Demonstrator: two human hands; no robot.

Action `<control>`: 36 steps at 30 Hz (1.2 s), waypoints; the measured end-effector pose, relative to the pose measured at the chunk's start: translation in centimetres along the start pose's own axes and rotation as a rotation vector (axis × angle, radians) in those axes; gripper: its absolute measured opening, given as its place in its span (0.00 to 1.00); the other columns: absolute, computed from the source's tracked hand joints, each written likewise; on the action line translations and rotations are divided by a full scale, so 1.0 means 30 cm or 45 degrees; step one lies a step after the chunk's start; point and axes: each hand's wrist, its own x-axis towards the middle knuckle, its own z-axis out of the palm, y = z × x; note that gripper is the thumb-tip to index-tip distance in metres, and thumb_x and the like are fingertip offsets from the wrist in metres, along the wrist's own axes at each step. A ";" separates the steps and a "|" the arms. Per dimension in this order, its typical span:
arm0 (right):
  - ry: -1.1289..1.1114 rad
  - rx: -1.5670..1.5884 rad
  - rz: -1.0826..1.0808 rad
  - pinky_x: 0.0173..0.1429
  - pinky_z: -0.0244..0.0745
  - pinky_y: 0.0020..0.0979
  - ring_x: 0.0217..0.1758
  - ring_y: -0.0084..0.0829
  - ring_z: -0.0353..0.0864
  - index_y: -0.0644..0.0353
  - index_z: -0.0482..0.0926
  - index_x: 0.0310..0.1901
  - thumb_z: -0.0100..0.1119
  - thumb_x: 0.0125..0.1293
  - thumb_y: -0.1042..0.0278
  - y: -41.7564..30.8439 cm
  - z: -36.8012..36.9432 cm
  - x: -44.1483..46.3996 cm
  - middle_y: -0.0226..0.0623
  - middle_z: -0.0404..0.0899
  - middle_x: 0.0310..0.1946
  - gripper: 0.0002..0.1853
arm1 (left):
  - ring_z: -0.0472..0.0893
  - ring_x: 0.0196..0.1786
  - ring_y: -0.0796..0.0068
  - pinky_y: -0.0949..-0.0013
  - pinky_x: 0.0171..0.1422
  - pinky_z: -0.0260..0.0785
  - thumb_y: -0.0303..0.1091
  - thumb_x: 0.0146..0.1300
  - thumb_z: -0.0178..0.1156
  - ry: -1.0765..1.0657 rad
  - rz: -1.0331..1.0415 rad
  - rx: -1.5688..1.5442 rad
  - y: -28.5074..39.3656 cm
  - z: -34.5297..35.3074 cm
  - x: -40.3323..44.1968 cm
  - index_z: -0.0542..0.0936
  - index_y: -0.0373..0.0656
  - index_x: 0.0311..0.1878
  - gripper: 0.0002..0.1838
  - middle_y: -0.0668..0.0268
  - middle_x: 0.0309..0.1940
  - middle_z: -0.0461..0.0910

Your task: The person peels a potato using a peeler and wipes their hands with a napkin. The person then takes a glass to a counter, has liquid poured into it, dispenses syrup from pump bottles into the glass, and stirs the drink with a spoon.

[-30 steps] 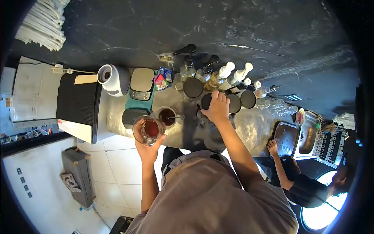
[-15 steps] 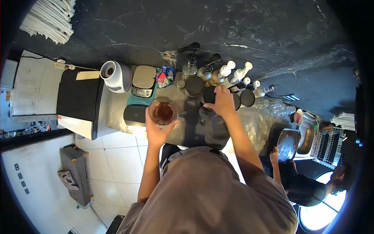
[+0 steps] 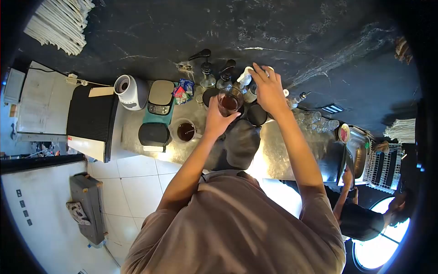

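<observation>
A clear glass (image 3: 229, 103) of brown liquid is in my left hand (image 3: 217, 120), its fingers wrapped round the side. The glass is over the dark round lids, just in front of the pump bottles. My right hand (image 3: 271, 95) reaches to the back row with fingers stretched over a white pump head that it partly covers; whether it presses is unclear. Another white pump head (image 3: 245, 76) shows just left of those fingers. A second cup (image 3: 185, 131) of dark liquid, with a spoon in it, stands on the counter left of my left hand.
Black-topped pump bottles (image 3: 207, 75) line the wall. To the left are a scale (image 3: 161, 93), colourful packets (image 3: 182, 93), a white appliance (image 3: 130, 92) and a black case (image 3: 153, 135). Glasses (image 3: 315, 119) stand to the right. A person in black (image 3: 360, 221) is by the sink (image 3: 358, 155).
My left hand has moved right with the glass, towards the pump bottles. My right hand has left a dark lid and moved back to the white pumps. The spoon cup now shows uncovered.
</observation>
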 end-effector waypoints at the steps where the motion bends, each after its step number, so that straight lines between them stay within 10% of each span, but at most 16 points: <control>1: 0.003 0.004 -0.005 0.76 0.64 0.50 0.77 0.51 0.67 0.57 0.76 0.71 0.58 0.61 0.80 0.001 0.008 -0.005 0.42 0.71 0.76 0.32 | 0.78 0.62 0.50 0.55 0.67 0.71 0.35 0.46 0.84 0.005 0.000 0.004 -0.005 0.020 0.003 0.73 0.37 0.63 0.41 0.54 0.55 0.76; 20: -0.172 -0.302 -0.124 0.87 0.43 0.58 0.87 0.56 0.50 0.55 0.72 0.77 0.55 0.69 0.71 0.024 0.060 -0.026 0.33 0.68 0.80 0.33 | 0.78 0.62 0.48 0.54 0.67 0.71 0.33 0.43 0.85 0.114 0.004 0.026 -0.024 0.146 0.127 0.72 0.36 0.64 0.44 0.52 0.55 0.75; 36: -0.097 -0.185 -0.118 0.78 0.59 0.51 0.81 0.52 0.63 0.56 0.76 0.73 0.57 0.61 0.77 0.025 0.075 -0.024 0.33 0.75 0.76 0.34 | 0.78 0.63 0.50 0.54 0.68 0.71 0.34 0.45 0.84 0.091 -0.051 0.028 -0.029 0.137 0.121 0.72 0.36 0.64 0.43 0.52 0.56 0.75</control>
